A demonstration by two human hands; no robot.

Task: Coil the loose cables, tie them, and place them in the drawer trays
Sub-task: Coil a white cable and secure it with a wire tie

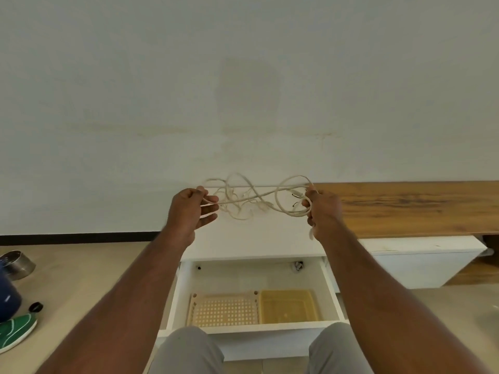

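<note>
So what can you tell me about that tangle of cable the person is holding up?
The cable is thin, off-white and cord-like, a loose tangle of loops, not yet coiled or tied. It hangs in the air between both hands above the open drawer. The left hand pinches one end of the tangle and the right hand grips the other.

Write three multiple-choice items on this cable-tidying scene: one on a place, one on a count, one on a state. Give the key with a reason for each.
1. Where does the perforated tray sit?
A. In the open drawer, left of the yellow tray
B. On the wooden top
C. On the floor by the shoe

2. How many trays are in the drawer?
A. One
B. Two
C. Four

3. What state are the white cables in?
A. Coiled and tied
B. Lying in a tray
C. A loose tangle stretched between the left hand and right hand

Key: 1 A, the trays sit side by side inside the drawer; 2 B, only those two show; 3 C, each hand has a grip on one end and the loops hang untied.
</note>
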